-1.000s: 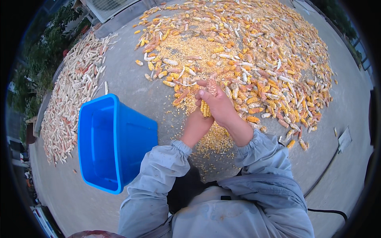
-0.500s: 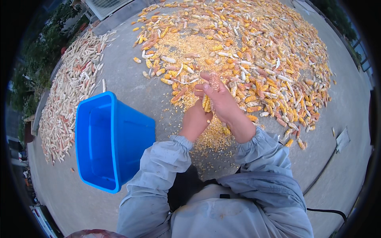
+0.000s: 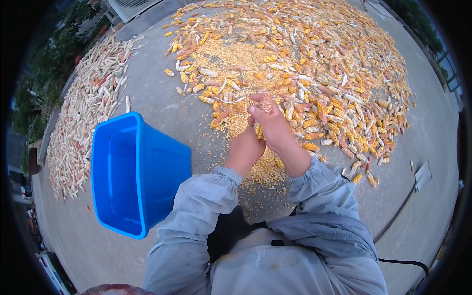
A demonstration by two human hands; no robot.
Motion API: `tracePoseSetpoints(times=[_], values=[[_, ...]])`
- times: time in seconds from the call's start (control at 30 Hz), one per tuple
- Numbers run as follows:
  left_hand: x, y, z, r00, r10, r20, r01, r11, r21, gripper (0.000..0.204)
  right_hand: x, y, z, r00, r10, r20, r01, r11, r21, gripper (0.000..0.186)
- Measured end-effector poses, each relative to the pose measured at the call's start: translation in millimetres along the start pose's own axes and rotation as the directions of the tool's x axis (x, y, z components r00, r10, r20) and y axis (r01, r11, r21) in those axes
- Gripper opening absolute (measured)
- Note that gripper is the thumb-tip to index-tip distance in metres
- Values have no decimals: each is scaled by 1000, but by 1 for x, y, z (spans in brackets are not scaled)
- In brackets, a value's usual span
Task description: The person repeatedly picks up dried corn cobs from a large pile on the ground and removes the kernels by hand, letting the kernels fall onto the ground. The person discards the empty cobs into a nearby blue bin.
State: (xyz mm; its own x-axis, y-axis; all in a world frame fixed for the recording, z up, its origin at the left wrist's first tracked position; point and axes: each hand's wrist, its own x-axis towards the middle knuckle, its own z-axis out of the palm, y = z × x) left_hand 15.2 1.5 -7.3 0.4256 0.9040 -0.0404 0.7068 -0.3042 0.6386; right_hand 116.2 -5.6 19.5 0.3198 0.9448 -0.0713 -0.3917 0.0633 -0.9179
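Across the upper right of the frame a spread of yellow corn ears (image 3: 314, 73) dries on the concrete ground (image 3: 157, 103) (too many to count); one pale heap of stripped cobs (image 3: 83, 108) at upper left; one blue tub (image 3: 132, 174) at centre left. At centre, left hand (image 3: 244, 150) and right hand (image 3: 273, 125) close around one corn cob (image 3: 259, 129), kernels dropping onto the pile of loose kernels (image 3: 260, 172) below.

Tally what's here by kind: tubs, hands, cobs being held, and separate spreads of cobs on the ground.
Blue tub: 1
Hands, left hand and right hand: 2
Held cob: 1
Spreads, pale bare cobs and yellow cobs: 2
Total: 6
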Motion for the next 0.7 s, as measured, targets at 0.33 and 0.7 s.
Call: tracePoseSetpoints(times=[0.33, 0.7], values=[[7, -16, -23, 731, 48, 681, 571, 504, -649, 25, 12, -1, -19, 999, 37, -13, -37, 999, -9, 24], [3, 6, -6, 990, -3, 140, 4, 1000, -9, 39, 9, 8, -18, 999, 39, 26, -26, 919, -394, 20]])
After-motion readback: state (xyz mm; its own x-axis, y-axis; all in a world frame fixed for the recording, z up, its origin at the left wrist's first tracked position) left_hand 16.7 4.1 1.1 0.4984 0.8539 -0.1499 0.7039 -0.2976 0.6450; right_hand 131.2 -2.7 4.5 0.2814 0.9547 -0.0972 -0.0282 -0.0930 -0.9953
